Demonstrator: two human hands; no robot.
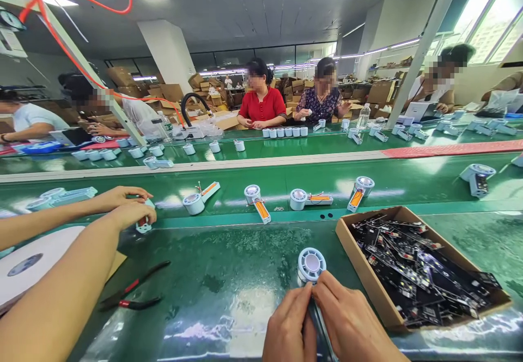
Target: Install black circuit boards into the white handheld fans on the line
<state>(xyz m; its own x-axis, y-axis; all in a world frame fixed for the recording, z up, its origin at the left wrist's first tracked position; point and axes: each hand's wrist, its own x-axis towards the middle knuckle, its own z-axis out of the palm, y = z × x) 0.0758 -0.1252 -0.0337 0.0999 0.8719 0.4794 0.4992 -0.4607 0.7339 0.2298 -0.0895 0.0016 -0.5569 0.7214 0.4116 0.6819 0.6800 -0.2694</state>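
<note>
Pale-blue device [312, 264], underside partly behind fingers [301, 299]

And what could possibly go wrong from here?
The left hand and right hand crowd the near side of the light-blue unit, so a poor fit there could go unseen. The right hand is near the carton of loose black boards; a bump might spill some. The pliers lie near a co-worker's forearm and could be knocked.

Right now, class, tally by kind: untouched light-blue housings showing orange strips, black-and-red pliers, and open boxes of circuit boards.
Untouched light-blue housings showing orange strips: 4
Black-and-red pliers: 1
Open box of circuit boards: 1
Total: 6
</note>
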